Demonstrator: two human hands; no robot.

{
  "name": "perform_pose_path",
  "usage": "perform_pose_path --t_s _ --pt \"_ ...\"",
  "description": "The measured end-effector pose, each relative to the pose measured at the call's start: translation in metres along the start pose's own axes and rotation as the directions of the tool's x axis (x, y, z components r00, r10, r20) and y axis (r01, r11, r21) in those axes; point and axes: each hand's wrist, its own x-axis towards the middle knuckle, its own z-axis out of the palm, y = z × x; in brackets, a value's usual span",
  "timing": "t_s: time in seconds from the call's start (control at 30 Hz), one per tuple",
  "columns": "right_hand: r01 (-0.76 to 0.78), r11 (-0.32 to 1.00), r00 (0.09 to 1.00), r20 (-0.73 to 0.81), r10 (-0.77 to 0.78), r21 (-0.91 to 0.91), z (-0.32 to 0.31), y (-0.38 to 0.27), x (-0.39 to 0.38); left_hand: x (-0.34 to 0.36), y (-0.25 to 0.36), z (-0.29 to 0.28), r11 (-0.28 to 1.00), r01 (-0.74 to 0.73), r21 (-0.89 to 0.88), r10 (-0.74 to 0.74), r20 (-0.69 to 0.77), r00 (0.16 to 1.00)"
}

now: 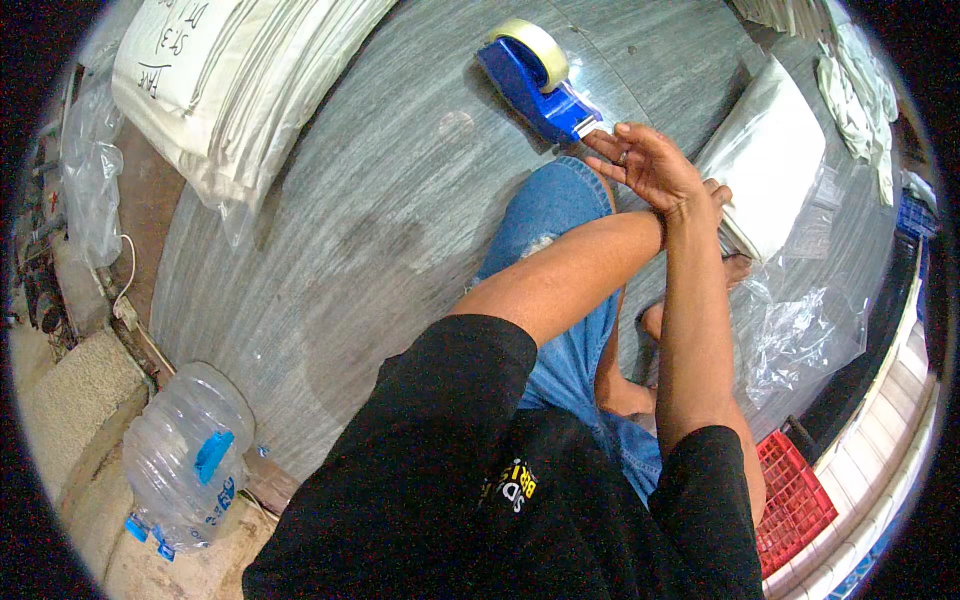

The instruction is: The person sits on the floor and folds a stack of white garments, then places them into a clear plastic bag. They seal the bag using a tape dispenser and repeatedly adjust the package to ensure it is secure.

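Your right hand (650,172), fingers apart beside the blue tape dispenser (525,95) on the floor (400,150), seems at reaching step, calling for a pinch; your left hand (718,193), half-hidden, I cannot tell.

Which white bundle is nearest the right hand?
The flat, glossy white folded bundle just right of the right hand. The thick white layered stack with dark handwriting sits upper left; the crumpled whitish cloth lies farther right.
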Motion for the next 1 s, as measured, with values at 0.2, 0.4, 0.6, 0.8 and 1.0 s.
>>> perform_pose_path --t_s 0.2,0.4,0.6,0.8,1.0 --pt "0.005 0.991 0.982 -0.186 -0.029 -0.133 0.022 0.007 0.015 -0.001 0.004 -0.011 0.999 -0.001 -0.054 -0.002 -0.064 0.998" --pt "0.064 0.995 0.97 -0.23 -0.08 -0.076 0.031 0.013 0.004 -0.002 0.005 -0.011 0.999 0.032 -0.034 -0.035 -0.107 0.994" --pt "0.048 0.997 0.986 -0.154 -0.058 -0.067 0.015 0.013 0.006 0.0 0.002 -0.002 0.999 0.001 -0.051 -0.007 -0.133 0.991" --pt "0.058 0.998 0.996 0.058 -0.06 0.04 0.002 0.008 0.004 0.006 0.002 0.005 0.999 -0.019 -0.051 0.017 -0.042 0.999" --pt "-0.015 0.998 0.999 0.047 0.017 -0.057 0.001 0.005 0.015 0.0 -0.001 -0.003 0.999 -0.04 -0.018 0.038 -0.096 0.995"
